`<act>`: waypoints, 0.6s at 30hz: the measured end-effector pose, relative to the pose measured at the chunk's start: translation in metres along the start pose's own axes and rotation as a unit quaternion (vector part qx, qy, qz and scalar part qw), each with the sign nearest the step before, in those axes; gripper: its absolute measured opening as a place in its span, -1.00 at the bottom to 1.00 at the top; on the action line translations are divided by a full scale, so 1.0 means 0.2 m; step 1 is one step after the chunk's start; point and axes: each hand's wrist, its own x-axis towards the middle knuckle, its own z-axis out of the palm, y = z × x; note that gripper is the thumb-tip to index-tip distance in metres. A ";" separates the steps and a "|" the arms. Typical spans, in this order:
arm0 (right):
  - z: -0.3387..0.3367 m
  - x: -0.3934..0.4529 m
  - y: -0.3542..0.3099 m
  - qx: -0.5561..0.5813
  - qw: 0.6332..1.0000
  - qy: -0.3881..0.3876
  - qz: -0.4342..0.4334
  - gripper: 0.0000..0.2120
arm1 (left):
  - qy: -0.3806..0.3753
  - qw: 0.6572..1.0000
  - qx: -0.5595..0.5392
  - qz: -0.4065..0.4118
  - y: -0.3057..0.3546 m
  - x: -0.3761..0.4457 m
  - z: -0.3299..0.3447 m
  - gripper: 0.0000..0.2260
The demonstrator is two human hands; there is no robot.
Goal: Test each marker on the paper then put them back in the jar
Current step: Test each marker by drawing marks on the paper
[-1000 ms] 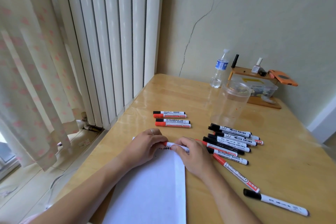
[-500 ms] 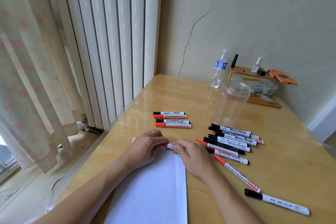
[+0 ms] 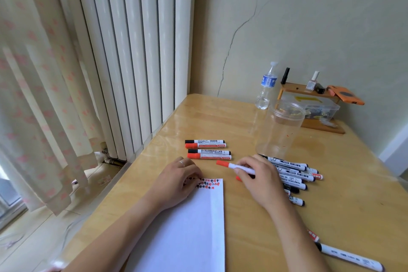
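marker (image 3: 234, 166): white barrel, red cap, pinched by right hand (image 3: 259, 180) | left hand (image 3: 178, 180): fingers curled, resting on paper (image 3: 187, 229), gripping nothing

**Markers ringed round the paper**

On the table (image 3: 353, 183) the paper (image 3: 187, 227) lies nearest the person. At its 12 o'clock, four markers (image 3: 208, 149) lie in a row. At 1 o'clock stands the jar (image 3: 280, 130), upright, with the water bottle (image 3: 266, 88) behind it and a small shelf (image 3: 309, 104) at the jar's 2 o'clock, against the wall. At the paper's 2 o'clock lies a heap of markers (image 3: 295, 174). One lone marker (image 3: 351, 257) lies at 4 o'clock, near the table's front edge.
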 end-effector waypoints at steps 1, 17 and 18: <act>-0.01 0.01 0.03 -0.018 1.000 0.010 0.018 -0.95 | -0.001 1.000 0.001 -0.002 -0.01 0.00 0.01 -0.84; 0.11 -0.02 -0.05 0.025 0.997 0.068 -0.032 -0.90 | 0.023 0.998 0.062 -0.004 0.04 0.07 0.04 -0.86; 0.14 -0.03 -0.09 0.046 0.997 0.038 -0.054 -0.91 | 0.025 0.998 0.054 -0.011 0.05 0.07 0.03 -0.86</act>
